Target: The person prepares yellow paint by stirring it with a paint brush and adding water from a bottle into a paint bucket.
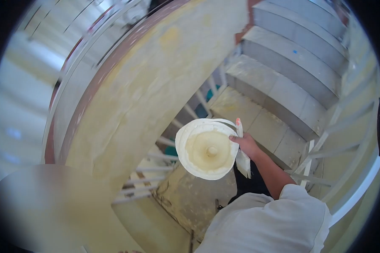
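Observation:
My right hand [248,146] is closed at the right side of a white paint bucket [180,147], its thumb over the rim. Cream-coloured paint [198,152] coats the inside of the bucket, with a round raised spot near the middle. A white strip curves along the upper rim. The same hand also grips a flat paintbrush [242,162], whose pale handle has a red-marked tip pointing up and whose bristles point down. My left hand cannot be made out. A large blurred pale shape [33,206] covers the lower left.
A broad cream wall surface [156,63] with patchy yellow marks rises at the left, edged by a reddish-brown band. Tiled stairs [278,84] climb at the upper right. White railing bars [337,147] run along the right; more bars [190,111] stand behind the bucket. The floor [198,196] below is stained.

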{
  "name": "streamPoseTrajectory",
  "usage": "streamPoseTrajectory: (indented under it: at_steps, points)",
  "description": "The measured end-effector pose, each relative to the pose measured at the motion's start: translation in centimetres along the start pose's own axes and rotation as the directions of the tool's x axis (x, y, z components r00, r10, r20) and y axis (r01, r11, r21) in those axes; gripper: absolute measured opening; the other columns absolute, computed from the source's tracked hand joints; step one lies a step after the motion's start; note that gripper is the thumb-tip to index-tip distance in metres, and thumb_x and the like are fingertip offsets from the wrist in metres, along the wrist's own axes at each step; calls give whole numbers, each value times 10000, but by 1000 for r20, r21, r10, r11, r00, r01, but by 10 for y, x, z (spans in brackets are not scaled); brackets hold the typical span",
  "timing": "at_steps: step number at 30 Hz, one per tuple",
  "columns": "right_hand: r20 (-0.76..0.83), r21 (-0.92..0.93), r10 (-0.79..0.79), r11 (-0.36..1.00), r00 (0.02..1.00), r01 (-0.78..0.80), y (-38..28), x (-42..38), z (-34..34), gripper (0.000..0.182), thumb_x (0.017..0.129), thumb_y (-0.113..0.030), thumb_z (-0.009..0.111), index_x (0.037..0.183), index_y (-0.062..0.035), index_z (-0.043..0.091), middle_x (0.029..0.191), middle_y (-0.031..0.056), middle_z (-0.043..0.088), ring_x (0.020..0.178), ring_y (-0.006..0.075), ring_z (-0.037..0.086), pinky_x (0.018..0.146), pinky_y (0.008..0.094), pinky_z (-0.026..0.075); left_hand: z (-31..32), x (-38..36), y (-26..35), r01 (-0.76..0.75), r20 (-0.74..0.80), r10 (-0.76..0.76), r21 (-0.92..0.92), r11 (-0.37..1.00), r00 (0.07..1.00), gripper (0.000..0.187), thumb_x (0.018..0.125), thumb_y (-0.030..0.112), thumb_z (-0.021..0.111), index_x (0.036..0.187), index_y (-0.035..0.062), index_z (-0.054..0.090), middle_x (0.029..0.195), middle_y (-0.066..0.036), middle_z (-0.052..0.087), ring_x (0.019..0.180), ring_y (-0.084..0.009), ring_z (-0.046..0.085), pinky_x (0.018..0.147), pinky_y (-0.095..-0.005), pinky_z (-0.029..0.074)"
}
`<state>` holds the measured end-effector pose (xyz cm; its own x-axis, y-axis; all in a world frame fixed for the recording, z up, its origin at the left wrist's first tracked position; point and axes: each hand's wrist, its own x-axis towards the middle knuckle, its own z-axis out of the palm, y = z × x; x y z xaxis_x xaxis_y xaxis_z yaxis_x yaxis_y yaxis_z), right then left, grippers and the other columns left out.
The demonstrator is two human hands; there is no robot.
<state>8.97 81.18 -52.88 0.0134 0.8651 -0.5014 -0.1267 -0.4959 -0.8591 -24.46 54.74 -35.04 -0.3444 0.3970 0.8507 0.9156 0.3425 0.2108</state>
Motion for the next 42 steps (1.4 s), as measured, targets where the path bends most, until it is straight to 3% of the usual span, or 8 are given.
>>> streamPoseTrajectory:
  at_steps: [6,11,15,17,23,26,36,42]
  points:
    - [-280,127,-9,991,960,46,-53,85,-129,339,773,-253,654,903,58,622,811,105,631,736,155,591,670,309,458,198,41,178,-23,275,319,-724,689,907,242,822,87,594,1030,19,491,1058,-136,475,922,-274,508,838,-382,416]
    - [-432,347,-5,922,902,171,-105,104,-203,268,788,-201,641,891,46,623,835,103,636,717,153,599,643,291,466,254,91,334,-220,351,757,-814,538,550,292,779,32,602,1057,28,513,1011,-133,539,904,-262,530,807,-362,437]
    - [-664,420,11,833,748,360,-163,86,-247,251,800,-162,625,928,54,609,845,105,638,698,166,602,640,289,472,284,106,381,-79,474,737,-814,575,483,260,770,38,608,1022,16,545,988,-138,568,903,-260,554,796,-351,442]
    - [-691,432,49,828,721,357,-180,81,-275,272,801,-169,626,944,61,601,853,110,636,711,170,601,652,290,472,303,89,376,460,909,339,-416,785,243,215,772,54,607,978,1,575,951,-142,589,905,-264,566,796,-342,443]
    - [-745,413,138,864,653,289,-231,92,-345,357,792,-206,640,978,90,571,873,131,627,742,184,602,676,308,475,386,74,429,165,906,409,-389,906,-110,374,798,102,609,1156,34,529,1124,-145,558,897,-240,566,795,-362,436]
    - [-806,395,216,889,551,230,-286,88,-376,401,782,-210,649,1014,100,545,882,136,622,749,192,603,678,315,477,455,71,486,439,837,542,-461,771,-73,319,696,120,668,976,21,551,901,-148,583,848,-285,576,784,-380,458]
    - [-937,348,307,769,168,536,-434,-1,-455,416,813,-154,602,1122,96,478,1013,135,590,874,198,578,782,301,448,506,219,908,247,150,982,-962,117,119,305,696,86,652,973,25,540,838,-132,561,781,-284,560,691,-356,448]
    - [-907,401,400,730,130,553,-497,0,-517,464,817,-182,603,1149,111,463,1059,138,569,933,207,554,834,304,418,501,230,999,226,137,987,-962,153,-87,309,705,99,651,988,37,543,878,-135,579,787,-272,572,698,-340,460]
